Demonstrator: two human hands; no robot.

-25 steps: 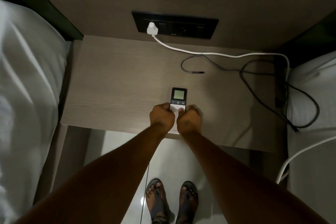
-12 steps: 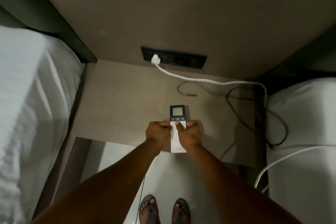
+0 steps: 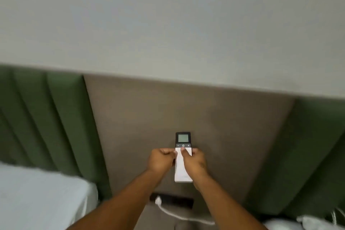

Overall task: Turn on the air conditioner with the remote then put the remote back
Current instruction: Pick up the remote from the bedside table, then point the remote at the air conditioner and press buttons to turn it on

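Note:
The remote is a slim white bar with a black top, a small grey screen and a row of buttons under it. I hold it upright in front of the brown wall panel, raised off the table. My left hand grips its left edge. My right hand wraps its right side, and that thumb lies on the white body just below the power button. No air conditioner is in view.
A black socket strip with a white plug and white cable sits low on the brown panel. Green padded headboards flank it. White bedding lies at lower left, more at lower right.
The remote has been lifted off the bedside table and held up with both hands. My view has tilted upward from the tabletop to the wall; the table and my feet have left the frame.

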